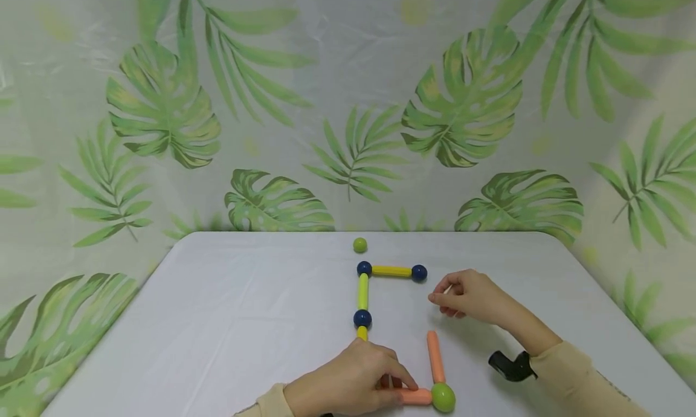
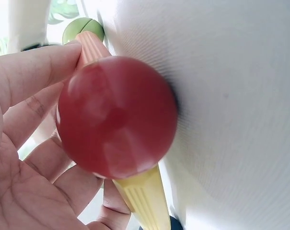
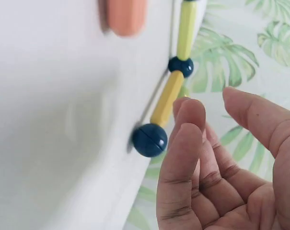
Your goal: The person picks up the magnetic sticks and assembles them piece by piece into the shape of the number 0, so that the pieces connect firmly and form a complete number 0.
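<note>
My left hand pinches an orange rod between thumb and fingers at the near side of the table. The rod ends in a green ball, and from that ball a second orange rod points away from me. In the left wrist view a red ball sits by the palm, joined to the orange rod and to a yellow rod; the head view hides this ball behind the hand. My right hand hovers empty, fingers loosely bent, near a dark blue ball.
A yellow rod links that ball to another blue ball. From there a lime rod runs to a third blue ball. One loose green ball lies near the far edge of the white table.
</note>
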`<state>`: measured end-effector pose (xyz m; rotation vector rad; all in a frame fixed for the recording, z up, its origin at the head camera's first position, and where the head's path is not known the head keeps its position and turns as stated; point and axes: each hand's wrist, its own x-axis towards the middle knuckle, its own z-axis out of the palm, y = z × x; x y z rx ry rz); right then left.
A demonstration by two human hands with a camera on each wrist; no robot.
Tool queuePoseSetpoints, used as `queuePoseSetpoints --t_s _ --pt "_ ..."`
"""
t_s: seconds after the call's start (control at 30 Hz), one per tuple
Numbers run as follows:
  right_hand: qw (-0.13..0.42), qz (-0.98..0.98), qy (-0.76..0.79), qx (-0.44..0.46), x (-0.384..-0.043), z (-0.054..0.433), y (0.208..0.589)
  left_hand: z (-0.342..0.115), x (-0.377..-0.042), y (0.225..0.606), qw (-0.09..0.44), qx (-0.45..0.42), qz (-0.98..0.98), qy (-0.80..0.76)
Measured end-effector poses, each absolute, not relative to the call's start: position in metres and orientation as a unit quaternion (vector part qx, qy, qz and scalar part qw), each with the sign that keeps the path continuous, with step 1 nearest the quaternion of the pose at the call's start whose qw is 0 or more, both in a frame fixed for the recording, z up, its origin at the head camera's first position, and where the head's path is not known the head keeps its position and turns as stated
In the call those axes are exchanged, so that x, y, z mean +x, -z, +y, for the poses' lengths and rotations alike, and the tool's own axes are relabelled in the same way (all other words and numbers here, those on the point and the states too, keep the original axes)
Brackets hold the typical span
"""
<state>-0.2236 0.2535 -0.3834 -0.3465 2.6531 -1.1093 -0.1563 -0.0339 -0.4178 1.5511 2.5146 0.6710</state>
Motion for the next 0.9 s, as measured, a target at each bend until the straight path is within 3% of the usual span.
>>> queuePoseSetpoints --t_s 0.23,0.6,0.9 --pt "0.088 0.918 0.357 -0.147 -0.269 0.240 0.375 -0.034 -0.157 0.418 0.082 0.497 0.831 -0.236" --pt "0.055 0.938 0.286 -0.190 -0.331 0.201 0.370 -0.036 -0.156 0.417 0.080 0.509 0.818 -0.255" --pt "0.105 0.930 0.260 -0.240 -0.369 0.170 0.378 -0.038 -0.158 0.419 0.070 0.517 0.821 -0.234"
